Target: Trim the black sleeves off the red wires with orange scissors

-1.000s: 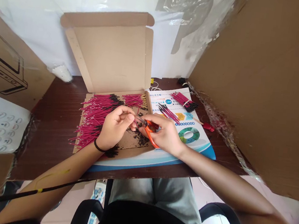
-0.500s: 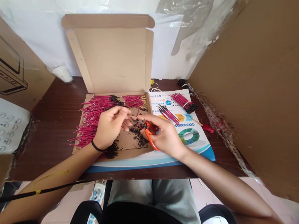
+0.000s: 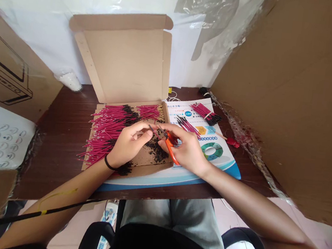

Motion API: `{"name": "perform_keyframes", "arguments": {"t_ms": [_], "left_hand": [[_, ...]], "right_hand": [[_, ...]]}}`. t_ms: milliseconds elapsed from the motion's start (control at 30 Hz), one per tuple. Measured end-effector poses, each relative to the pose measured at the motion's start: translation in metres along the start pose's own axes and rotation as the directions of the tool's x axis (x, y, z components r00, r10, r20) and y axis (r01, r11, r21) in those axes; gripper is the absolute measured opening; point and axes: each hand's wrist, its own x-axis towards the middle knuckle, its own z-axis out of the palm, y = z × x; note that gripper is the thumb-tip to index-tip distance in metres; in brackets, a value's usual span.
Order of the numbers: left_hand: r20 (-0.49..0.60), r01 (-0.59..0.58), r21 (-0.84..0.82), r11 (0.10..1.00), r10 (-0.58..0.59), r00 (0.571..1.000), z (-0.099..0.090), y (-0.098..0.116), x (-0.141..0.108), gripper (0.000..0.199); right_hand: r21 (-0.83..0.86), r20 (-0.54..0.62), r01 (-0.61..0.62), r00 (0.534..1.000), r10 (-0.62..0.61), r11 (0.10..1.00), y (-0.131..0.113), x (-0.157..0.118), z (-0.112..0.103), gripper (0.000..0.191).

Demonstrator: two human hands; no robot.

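My left hand [image 3: 129, 144] pinches a thin red wire [image 3: 152, 130], offering its end to the orange-handled scissors [image 3: 170, 148] gripped in my curled right hand [image 3: 187, 151].

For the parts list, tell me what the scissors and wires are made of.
The scissors have glossy orange handles, probably plastic; blades hidden. The wires look plastic-sheathed: smooth red coating, with brassy tips, likely metal, on one bundle.

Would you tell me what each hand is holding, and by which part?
The right hand grips orange-handled scissors by the handles; the left hand pinches a thin wire, at a point too small to tell.
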Motion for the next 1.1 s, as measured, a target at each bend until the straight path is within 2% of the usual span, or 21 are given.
{"name": "perform_keyframes", "arguments": {"t_ms": [100,233,300,400,500,600,667,867,1100], "left_hand": [[0.002,0.044,-0.116,0.992,-0.044,0.999,0.003,-0.005,-0.004,0.019],[0.072,0.062,-0.326,0.943,-0.041,0.997,0.005,-0.009,-0.007,0.019],[0.093,0.057,-0.338,0.940,-0.027,0.995,0.005,-0.007,-0.007,0.019],[0.042,0.005,-0.230,0.973,0.005,0.999,0.005,-0.002,-0.008,0.019],[-0.047,-0.048,-0.051,0.998,0.046,0.998,0.004,0.002,-0.009,0.019],[-0.083,-0.067,0.167,0.984,0.081,0.993,0.004,0.005,-0.009,0.013],[-0.083,-0.079,0.240,0.968,0.102,0.991,0.004,0.006,-0.008,0.009],[-0.103,-0.095,0.255,0.962,0.125,0.987,0.008,0.003,-0.007,0.005],[-0.118,-0.123,0.272,0.954,0.160,0.980,0.010,-0.001,-0.008,0.006]], "right_hand": [[0.002,0.004,-0.001,1.000,0.001,1.000,-0.001,0.000,0.000,0.035],[-0.012,0.025,0.008,1.000,-0.008,1.000,-0.002,0.000,0.000,0.031],[-0.016,0.029,0.038,0.999,-0.038,0.999,-0.001,0.000,0.001,0.026],[-0.049,0.012,0.074,0.997,-0.074,0.996,0.000,-0.001,0.000,0.025],[-0.158,-0.028,0.083,0.996,-0.089,0.984,0.002,-0.001,-0.004,0.032],[-0.278,-0.054,0.108,0.990,-0.128,0.954,0.004,0.001,-0.010,0.033],[-0.345,-0.032,0.145,0.986,-0.166,0.927,0.004,0.001,-0.013,0.030],[-0.490,0.108,0.164,0.986,-0.127,0.856,0.001,0.000,-0.015,0.026],[-0.551,0.123,0.157,0.987,-0.106,0.820,-0.001,-0.001,-0.015,0.030]]}}
